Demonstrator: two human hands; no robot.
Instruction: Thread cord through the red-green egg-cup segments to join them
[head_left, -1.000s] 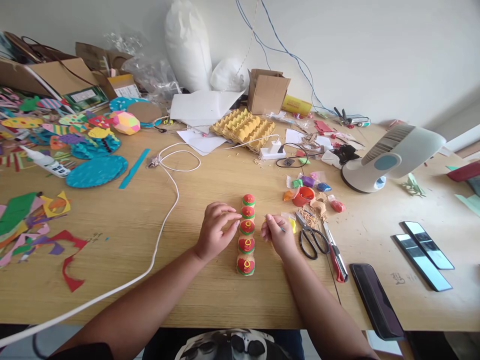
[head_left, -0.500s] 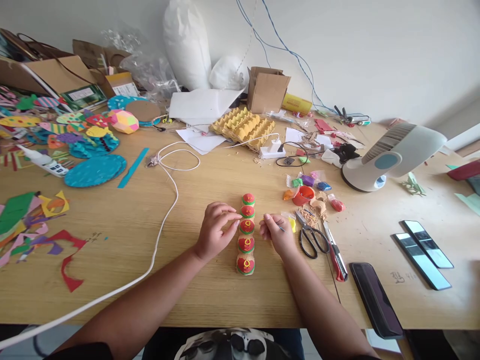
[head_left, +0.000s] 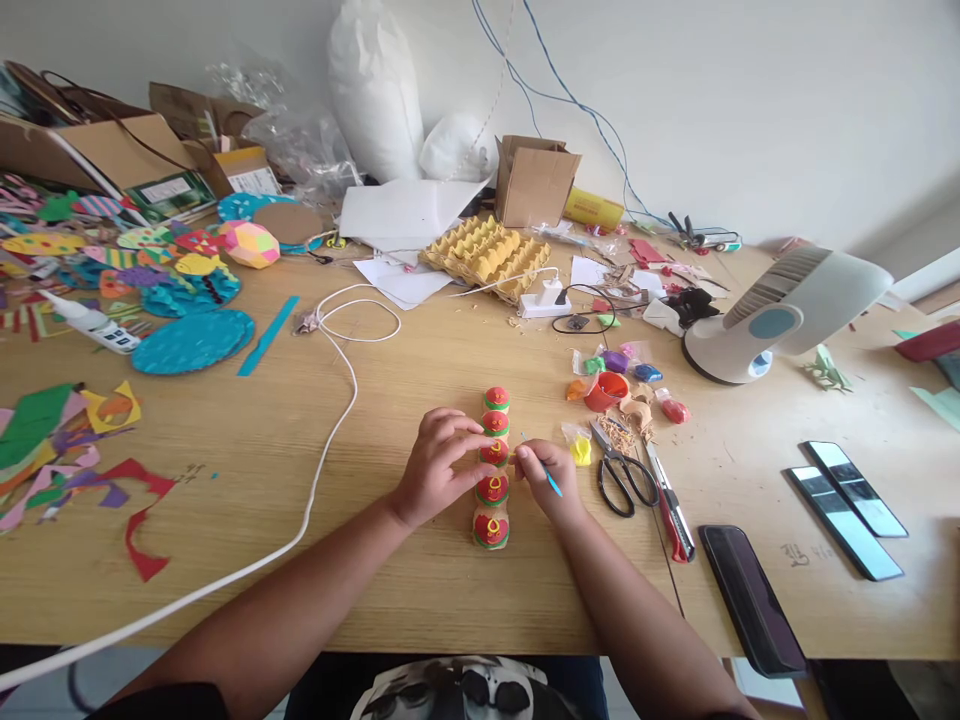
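Note:
A vertical row of several red and green domes (head_left: 493,490) with yellow loops and small raised dots stands on the wooden table, running away from me. My left hand (head_left: 442,465) is at the row's left side, fingers apart, its fingertips at the second and third domes from the far end. On the right side, my right hand (head_left: 549,478) pinches a thin blue tool (head_left: 553,483), close to the third dome. What lies under my left fingertips is too small to tell.
Black-handled scissors (head_left: 626,470), a red cutter (head_left: 675,510), a phone (head_left: 752,598) and an orange-red cup (head_left: 606,391) lie to the right. A white fan (head_left: 780,315) stands farther back. A white cable (head_left: 330,430) crosses the left. Egg trays (head_left: 487,258) sit behind.
My left hand has shifted slightly toward me, its thumb lower beside the row. My right hand has turned, and the blue tool in it now shows more clearly.

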